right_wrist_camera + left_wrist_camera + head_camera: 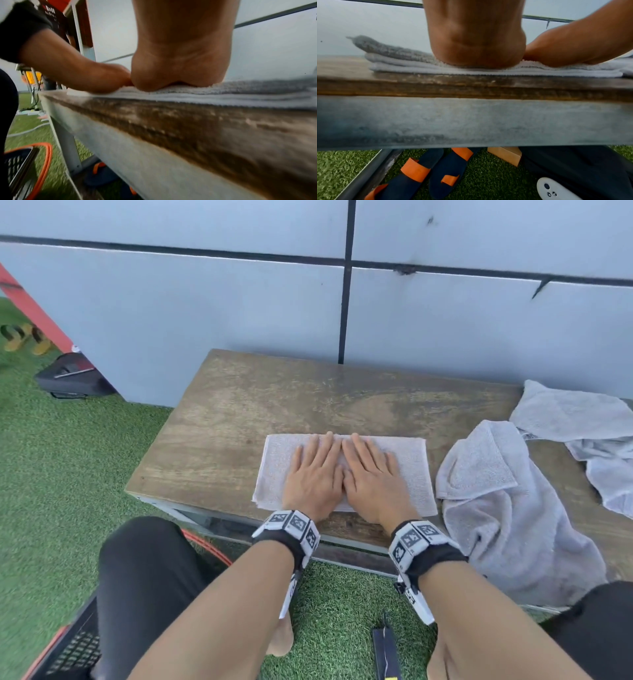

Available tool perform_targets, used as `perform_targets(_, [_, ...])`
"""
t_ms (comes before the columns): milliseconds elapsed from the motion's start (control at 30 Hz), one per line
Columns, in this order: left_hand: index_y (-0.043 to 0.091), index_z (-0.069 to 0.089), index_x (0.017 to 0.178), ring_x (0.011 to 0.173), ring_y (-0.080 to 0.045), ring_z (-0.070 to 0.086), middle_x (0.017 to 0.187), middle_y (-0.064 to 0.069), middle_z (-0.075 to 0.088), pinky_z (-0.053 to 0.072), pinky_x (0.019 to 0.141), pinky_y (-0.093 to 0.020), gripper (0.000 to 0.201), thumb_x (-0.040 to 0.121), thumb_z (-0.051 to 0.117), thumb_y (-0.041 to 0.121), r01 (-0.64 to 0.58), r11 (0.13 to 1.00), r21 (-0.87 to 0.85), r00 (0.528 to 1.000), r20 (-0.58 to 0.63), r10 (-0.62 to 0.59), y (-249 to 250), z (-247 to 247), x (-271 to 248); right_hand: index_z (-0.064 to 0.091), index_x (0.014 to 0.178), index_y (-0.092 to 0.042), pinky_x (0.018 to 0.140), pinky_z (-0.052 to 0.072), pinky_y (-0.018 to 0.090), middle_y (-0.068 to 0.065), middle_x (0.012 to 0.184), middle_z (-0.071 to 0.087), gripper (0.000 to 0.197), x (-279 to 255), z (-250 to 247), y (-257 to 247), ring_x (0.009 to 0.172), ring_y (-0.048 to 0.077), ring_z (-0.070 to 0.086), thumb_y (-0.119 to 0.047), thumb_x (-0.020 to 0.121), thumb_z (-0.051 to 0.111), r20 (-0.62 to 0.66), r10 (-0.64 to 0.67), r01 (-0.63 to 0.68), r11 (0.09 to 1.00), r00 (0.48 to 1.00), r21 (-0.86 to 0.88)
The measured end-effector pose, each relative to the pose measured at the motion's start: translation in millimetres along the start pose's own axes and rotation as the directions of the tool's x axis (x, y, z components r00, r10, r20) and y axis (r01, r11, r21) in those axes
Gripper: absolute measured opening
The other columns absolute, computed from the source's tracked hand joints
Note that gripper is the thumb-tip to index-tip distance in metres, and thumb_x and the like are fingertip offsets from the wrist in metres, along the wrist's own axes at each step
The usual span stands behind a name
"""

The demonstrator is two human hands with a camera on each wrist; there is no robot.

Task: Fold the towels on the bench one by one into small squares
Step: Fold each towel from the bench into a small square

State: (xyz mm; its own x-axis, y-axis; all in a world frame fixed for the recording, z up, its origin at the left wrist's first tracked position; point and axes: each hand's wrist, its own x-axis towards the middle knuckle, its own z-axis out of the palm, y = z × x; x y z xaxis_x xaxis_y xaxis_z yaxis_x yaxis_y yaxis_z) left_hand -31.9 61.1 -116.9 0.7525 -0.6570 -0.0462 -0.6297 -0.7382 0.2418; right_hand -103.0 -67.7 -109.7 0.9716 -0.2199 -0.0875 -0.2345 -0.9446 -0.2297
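Note:
A grey towel [274, 463] folded into a long rectangle lies near the front edge of the wooden bench [222, 412]. My left hand [317, 470] and right hand [371, 470] lie flat side by side on its middle, fingers straight, pressing it down. In the left wrist view the heel of my left hand [477, 54] rests on the stacked towel layers [402, 66]. The right wrist view shows the heel of my right hand [178, 70] on the same towel [240, 93].
Two loose grey towels lie at the right: one [507, 508] draped over the bench's front edge, another [582, 433] behind it. A grey panel wall [239, 309] backs the bench. Sandals [426, 174] sit under it on green turf [51, 457]. A crate [72, 648] stands by my left knee.

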Motion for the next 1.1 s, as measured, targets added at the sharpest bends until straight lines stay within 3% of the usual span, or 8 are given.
perform_targets(333, [0.029, 0.007, 0.16, 0.155, -0.016, -0.006, 0.168, 0.006, 0.001, -0.003, 0.126, -0.042, 0.058, 0.105, 0.016, 0.047, 0.035, 0.999, -0.037, 0.999, -0.037, -0.036, -13, 0, 1, 0.006, 0.159, -0.03, 0.124, 0.0, 0.046, -0.005, 0.168, -0.002, 0.06, -1, 5, 10, 0.154, 0.017, -0.005, -0.05, 0.103, 0.014, -0.061, 0.059, -0.059, 0.998, 0.996, 0.008])
perform_targets(733, [0.028, 0.001, 0.16, 0.154, -0.012, -0.009, 0.168, 0.007, -0.004, -0.005, 0.126, -0.04, 0.059, 0.105, 0.009, 0.048, 0.109, 0.994, -0.004, 0.994, -0.029, -0.109, -47, -8, -7, 0.0, 0.16, -0.026, 0.124, -0.006, 0.04, -0.006, 0.167, -0.009, 0.062, -15, -3, 42, 0.153, 0.013, -0.012, -0.049, 0.103, 0.01, -0.072, 0.173, -0.172, 0.985, 0.982, 0.018])
perform_targets(1000, [0.028, -0.004, 0.16, 0.153, -0.011, -0.014, 0.167, 0.009, -0.01, -0.011, 0.124, -0.042, 0.062, 0.104, 0.006, 0.052, 0.193, 0.981, -0.024, 0.981, 0.022, -0.193, -53, -15, -16, -0.003, 0.16, -0.023, 0.124, -0.004, 0.046, -0.007, 0.166, -0.014, 0.063, -20, -5, 47, 0.153, 0.012, -0.015, -0.048, 0.103, 0.007, -0.018, 0.248, -0.248, 0.969, 0.969, 0.006])
perform_targets(1067, [0.027, -0.005, 0.16, 0.153, -0.012, -0.014, 0.167, 0.007, -0.011, -0.01, 0.124, -0.043, 0.062, 0.104, 0.005, 0.052, 0.205, 0.979, -0.003, 0.978, 0.039, -0.205, -51, -16, -15, 0.001, 0.16, -0.021, 0.124, -0.002, 0.049, -0.004, 0.167, -0.008, 0.063, -18, -12, 44, 0.154, 0.015, -0.009, -0.049, 0.103, 0.008, 0.03, 0.264, -0.264, 0.964, 0.964, -0.022])
perform_targets(1100, [0.027, -0.006, 0.16, 0.153, -0.012, -0.014, 0.167, 0.007, -0.012, -0.01, 0.124, -0.044, 0.062, 0.104, 0.005, 0.051, 0.213, 0.977, 0.003, 0.976, 0.05, -0.213, -50, -16, -15, 0.012, 0.158, -0.018, 0.123, 0.004, 0.05, 0.002, 0.167, 0.005, 0.063, -18, -18, 41, 0.153, 0.02, 0.002, -0.048, 0.103, 0.012, 0.019, 0.264, -0.263, 0.964, 0.964, -0.049])
